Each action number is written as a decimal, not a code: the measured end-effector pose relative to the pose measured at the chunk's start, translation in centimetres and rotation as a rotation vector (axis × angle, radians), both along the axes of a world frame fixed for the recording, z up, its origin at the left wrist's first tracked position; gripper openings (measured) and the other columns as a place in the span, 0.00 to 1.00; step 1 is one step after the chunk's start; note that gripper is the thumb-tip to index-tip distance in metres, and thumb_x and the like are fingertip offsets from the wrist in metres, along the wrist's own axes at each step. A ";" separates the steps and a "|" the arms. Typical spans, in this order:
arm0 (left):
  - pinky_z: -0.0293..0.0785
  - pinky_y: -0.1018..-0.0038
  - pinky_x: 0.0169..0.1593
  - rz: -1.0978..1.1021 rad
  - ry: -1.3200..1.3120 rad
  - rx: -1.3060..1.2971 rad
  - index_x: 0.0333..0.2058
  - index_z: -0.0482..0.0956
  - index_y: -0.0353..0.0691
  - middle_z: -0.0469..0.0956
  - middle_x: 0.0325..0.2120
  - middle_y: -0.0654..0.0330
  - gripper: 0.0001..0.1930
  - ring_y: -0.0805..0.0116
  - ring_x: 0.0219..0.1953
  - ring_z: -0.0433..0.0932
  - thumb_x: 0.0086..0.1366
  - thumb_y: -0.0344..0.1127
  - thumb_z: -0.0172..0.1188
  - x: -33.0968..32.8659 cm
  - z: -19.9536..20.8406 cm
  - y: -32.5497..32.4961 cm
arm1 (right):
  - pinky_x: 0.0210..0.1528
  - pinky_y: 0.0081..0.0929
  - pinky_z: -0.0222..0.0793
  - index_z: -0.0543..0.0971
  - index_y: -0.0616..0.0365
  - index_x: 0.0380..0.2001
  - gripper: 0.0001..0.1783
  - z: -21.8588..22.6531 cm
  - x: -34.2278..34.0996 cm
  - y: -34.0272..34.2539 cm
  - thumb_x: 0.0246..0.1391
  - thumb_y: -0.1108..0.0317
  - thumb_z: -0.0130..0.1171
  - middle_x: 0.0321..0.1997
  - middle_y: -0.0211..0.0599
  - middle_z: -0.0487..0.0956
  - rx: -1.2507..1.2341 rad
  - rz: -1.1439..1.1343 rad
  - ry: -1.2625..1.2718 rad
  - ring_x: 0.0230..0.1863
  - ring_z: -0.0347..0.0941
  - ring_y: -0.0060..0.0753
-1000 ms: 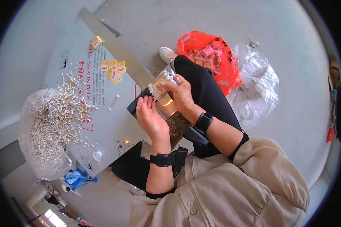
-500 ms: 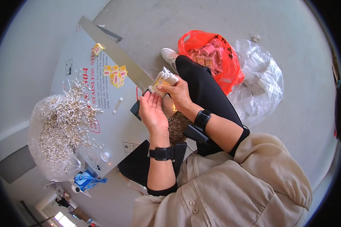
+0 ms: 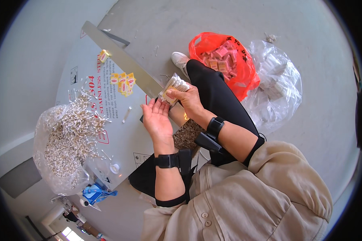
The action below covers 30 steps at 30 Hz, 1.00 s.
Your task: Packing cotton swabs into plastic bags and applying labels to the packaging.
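A clear packet of cotton swabs (image 3: pixel 174 89) with a yellowish label is held in my right hand (image 3: pixel 193 103), thumb across its front and white tips at the upper end. My left hand (image 3: pixel 159 119) lies palm up just below it, fingers stretched out and nothing in the palm. Whether its fingertips touch the packet's lower end, I cannot tell. On the metal-topped table, several yellow-and-white labels (image 3: pixel 124 83) form a small pile, with another little stack (image 3: pixel 103 56) farther off. One loose swab (image 3: pixel 127 114) rests left of my left hand.
A clear bag spilling loose cotton swabs (image 3: pixel 70 140) covers the table's left side. Under my wrists is a container of brownish sticks (image 3: pixel 186 135). On the floor at right stand a red bag of pink packets (image 3: pixel 245 76) and a clear plastic bag (image 3: pixel 275 92).
My left hand has shifted slightly left, with its fingers a little lower against the packet. The right hand keeps its hold almost unmoved.
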<state>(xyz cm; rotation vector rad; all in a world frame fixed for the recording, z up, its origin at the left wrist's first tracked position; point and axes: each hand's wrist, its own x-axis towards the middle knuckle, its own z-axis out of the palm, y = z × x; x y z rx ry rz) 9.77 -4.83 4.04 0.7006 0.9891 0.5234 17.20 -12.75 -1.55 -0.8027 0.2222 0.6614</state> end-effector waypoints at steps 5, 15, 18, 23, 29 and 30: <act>0.67 0.59 0.60 -0.120 0.013 0.062 0.64 0.52 0.27 0.70 0.51 0.38 0.36 0.52 0.53 0.72 0.74 0.56 0.42 0.0 0.2 0.5 | 0.39 0.23 0.72 0.80 0.60 0.37 0.14 0.0 -0.2 0.1 0.46 0.77 0.71 0.34 0.29 0.83 -0.031 0.001 -0.019 0.34 0.77 0.21; 0.68 0.56 0.59 0.024 0.009 -0.108 0.59 0.59 0.30 0.75 0.47 0.43 0.31 0.53 0.50 0.74 0.74 0.55 0.43 -1.6 -0.1 0.6 | 0.40 0.23 0.72 0.80 0.60 0.38 0.14 0.4 -0.3 -0.1 0.47 0.76 0.70 0.35 0.30 0.83 0.043 -0.025 0.059 0.35 0.77 0.21; 0.67 0.52 0.61 -0.048 -0.004 -0.077 0.56 0.62 0.30 0.73 0.49 0.43 0.28 0.50 0.52 0.74 0.74 0.53 0.44 -1.6 -0.1 0.6 | 0.40 0.23 0.72 0.80 0.60 0.38 0.14 0.3 -0.3 -0.2 0.47 0.76 0.70 0.35 0.30 0.83 0.049 -0.040 0.064 0.35 0.77 0.21; 0.66 0.54 0.61 -0.080 0.000 -0.073 0.58 0.60 0.30 0.73 0.49 0.44 0.30 0.52 0.51 0.73 0.74 0.54 0.44 -0.9 0.2 0.5 | 0.41 0.22 0.73 0.80 0.60 0.39 0.14 0.1 -0.2 -0.3 0.48 0.77 0.70 0.35 0.30 0.83 0.007 0.006 0.017 0.35 0.77 0.20; 0.67 0.59 0.59 -0.130 -0.016 -0.046 0.61 0.58 0.30 0.74 0.47 0.45 0.31 0.54 0.50 0.73 0.74 0.54 0.42 -1.0 0.0 0.7 | 0.40 0.22 0.72 0.80 0.60 0.39 0.13 0.4 -0.2 -0.5 0.49 0.76 0.69 0.35 0.29 0.83 0.019 0.026 -0.029 0.35 0.77 0.20; 0.67 0.59 0.59 -0.130 -0.017 -0.045 0.61 0.58 0.30 0.74 0.47 0.45 0.31 0.54 0.50 0.73 0.74 0.54 0.42 -1.0 -0.2 0.7 | 0.40 0.22 0.72 0.81 0.60 0.39 0.13 0.5 -0.2 -0.5 0.49 0.76 0.69 0.35 0.29 0.83 0.040 0.022 -0.002 0.35 0.77 0.20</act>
